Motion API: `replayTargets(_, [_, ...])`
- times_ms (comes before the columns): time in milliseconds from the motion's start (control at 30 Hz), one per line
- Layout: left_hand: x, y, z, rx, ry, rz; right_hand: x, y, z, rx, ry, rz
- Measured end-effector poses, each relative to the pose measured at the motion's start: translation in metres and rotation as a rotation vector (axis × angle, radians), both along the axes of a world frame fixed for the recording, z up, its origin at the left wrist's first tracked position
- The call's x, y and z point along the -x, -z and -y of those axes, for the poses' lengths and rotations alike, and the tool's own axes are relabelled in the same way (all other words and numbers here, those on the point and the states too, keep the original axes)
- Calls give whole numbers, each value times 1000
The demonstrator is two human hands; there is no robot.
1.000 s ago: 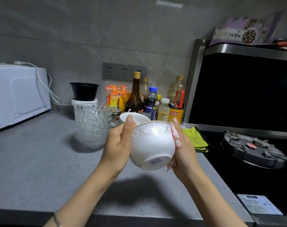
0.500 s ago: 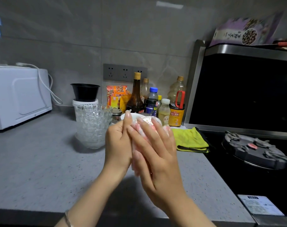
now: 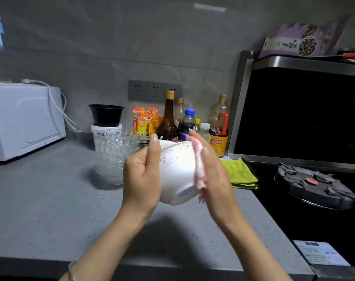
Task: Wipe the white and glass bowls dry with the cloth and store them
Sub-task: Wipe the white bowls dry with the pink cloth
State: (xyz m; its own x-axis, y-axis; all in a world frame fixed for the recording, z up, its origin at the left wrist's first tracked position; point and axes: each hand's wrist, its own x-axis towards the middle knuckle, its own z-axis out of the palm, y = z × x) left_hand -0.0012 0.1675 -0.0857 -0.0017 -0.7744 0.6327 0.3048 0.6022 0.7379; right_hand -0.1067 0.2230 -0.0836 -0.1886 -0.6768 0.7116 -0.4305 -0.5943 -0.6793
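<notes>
Grey counter (image 3: 40,199): glass bowls (image 3: 115,155), bottles (image 3: 168,116), yellow cloth (image 3: 239,171).

Microwave (image 3: 24,120), condiment bottles (image 3: 168,120), stove (image 3: 314,184).

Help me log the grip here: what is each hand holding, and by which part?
The left hand holds the white bowl by its side wall, thumb at the rim. The right hand presses the cloth flat against the opposite side.

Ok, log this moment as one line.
step: wiping white bowl | left hand: grips bowl | right hand: presses cloth on its side | glass bowls: stacked on counter
</notes>
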Motion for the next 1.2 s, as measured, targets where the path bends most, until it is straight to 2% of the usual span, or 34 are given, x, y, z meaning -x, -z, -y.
replayTargets(67, [-3,-4,-6,-28,86,-36,8,3,-1,-121,-123,214])
replayTargets(167, [-2,-4,-10,-56,202,-68,14,5,-1,-209,-183,484])
replayTargets(300, [-2,1,1,-100,281,59,18,-4,-6,-225,-194,545])
replayTargets(500, [-1,-5,8,81,145,309,25,-10,-4,-199,-87,293])
replayTargets(633, [4,0,9,72,96,246,23,1,1,-31,33,97])
replayTargets(733, [8,6,12,49,-21,152,7,18,2,89,195,-206])
replayTargets(833, [12,12,14,65,-102,146,-5,31,2,233,338,-559])
replayTargets(867, [11,13,12,67,-106,146,-2,34,4,245,349,-562])
replayTargets(900, [11,14,10,60,-104,145,2,32,5,220,324,-470])
replayTargets(967, [10,13,7,4,-61,132,13,27,8,112,167,-128])
replayTargets(1000, [10,13,7,-24,-39,122,16,26,9,60,93,1])
replayTargets(1033, [9,12,8,-37,-31,115,14,25,9,23,56,46])
replayTargets(1067, [9,12,9,-31,-41,119,10,26,7,27,65,10])
replayTargets(1167, [7,9,9,70,-96,176,0,27,4,96,246,-267])
replayTargets(1200, [6,8,8,103,-98,192,1,26,3,116,255,-294])
